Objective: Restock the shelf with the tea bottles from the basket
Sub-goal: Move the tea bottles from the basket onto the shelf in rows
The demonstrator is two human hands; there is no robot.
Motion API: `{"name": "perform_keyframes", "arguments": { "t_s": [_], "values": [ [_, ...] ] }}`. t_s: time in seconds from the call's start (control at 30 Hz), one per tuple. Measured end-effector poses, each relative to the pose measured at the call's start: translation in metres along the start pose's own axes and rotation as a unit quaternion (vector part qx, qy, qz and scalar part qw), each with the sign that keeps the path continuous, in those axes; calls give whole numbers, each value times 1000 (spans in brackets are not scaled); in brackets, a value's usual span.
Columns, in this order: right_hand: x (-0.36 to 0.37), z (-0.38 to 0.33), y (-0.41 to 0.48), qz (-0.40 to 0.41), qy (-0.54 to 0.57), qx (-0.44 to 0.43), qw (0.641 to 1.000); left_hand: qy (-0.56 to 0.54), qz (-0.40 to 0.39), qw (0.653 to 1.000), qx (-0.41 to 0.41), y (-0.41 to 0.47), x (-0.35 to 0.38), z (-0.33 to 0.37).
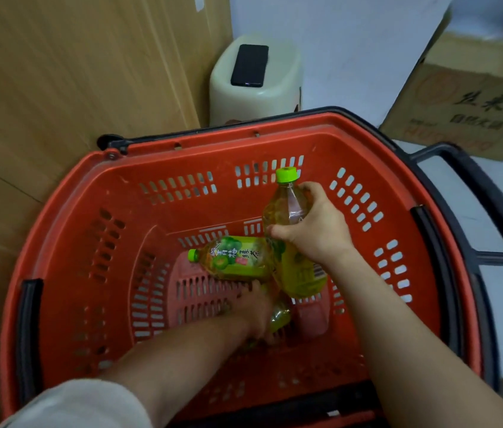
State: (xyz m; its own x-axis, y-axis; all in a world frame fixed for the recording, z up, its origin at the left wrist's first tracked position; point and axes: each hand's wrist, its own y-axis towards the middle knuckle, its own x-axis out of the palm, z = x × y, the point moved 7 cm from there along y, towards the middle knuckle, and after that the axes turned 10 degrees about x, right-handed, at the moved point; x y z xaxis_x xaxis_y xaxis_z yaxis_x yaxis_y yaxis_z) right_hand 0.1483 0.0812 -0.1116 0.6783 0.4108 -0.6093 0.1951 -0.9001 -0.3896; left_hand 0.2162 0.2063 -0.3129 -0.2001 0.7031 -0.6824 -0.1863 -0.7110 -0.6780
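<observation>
**Pick-up stage: bottles being taken from the basket**

The work stood at the lifting-out step. The right hand [315, 233] gripped the first tea bottle [287, 208] around its upper body, fingers [308, 189] curled over the far side and thumb on the near side. The green cap pointed up and away, and the base was low inside the red basket [213, 137].

A second tea bottle [234, 257] lay on its side on the basket floor, cap to the left, touching or just beside the held one.

The left hand [256, 313] reached down to the floor of the basket, onto a third bottle [279, 316] that was mostly hidden beneath it. Blur and shadow made it impossible to tell whether those fingers had closed on it.

No shelf was in view, so nothing from this load could be judged as placed.

The next move probably called for raising the held bottle clear of the high rim without knocking the lying one, securing the left-hand grasp, then turning toward the shelf.
</observation>
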Motion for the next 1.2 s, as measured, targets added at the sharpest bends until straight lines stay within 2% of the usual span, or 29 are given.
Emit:
{"name": "perform_keyframes", "arguments": {
  "t_s": [0.13,0.23,0.33,0.47,0.63,0.73,0.87,0.93,1.0,1.2],
  "values": [
    [1,0,1,-6,-13,-11,1000,24,14,999,34,-14,-27,-10],
    [0,-1,0,-7,-16,-17,1000,-8,58,998,9,-50,-58,-29],
    [-3,-10,-8,-7,-18,-35,999,-34,139,989,-32,-109,-101,-44],
    [-7,-26,-31,-11,4,-73,997,-91,260,960,-54,-201,-156,-47],
    [-8,-69,-71,-36,-39,-133,990,-55,421,905,-29,-338,-218,-18],
    [-20,-116,-104,-33,-62,-203,977,-44,521,852,-25,-420,-247,-1],
    [-48,-190,-158,-22,-14,-287,958,-12,635,772,-32,-526,-274,14],
    [-59,-228,-188,-25,25,-330,943,27,658,750,-56,-573,-282,18],
    [-65,-264,-212,-27,66,-372,925,60,659,743,-104,-609,-288,15],
    [-50,-364,-299,-95,147,-478,861,108,569,760,-294,-663,-287,-45]
  ]
}}
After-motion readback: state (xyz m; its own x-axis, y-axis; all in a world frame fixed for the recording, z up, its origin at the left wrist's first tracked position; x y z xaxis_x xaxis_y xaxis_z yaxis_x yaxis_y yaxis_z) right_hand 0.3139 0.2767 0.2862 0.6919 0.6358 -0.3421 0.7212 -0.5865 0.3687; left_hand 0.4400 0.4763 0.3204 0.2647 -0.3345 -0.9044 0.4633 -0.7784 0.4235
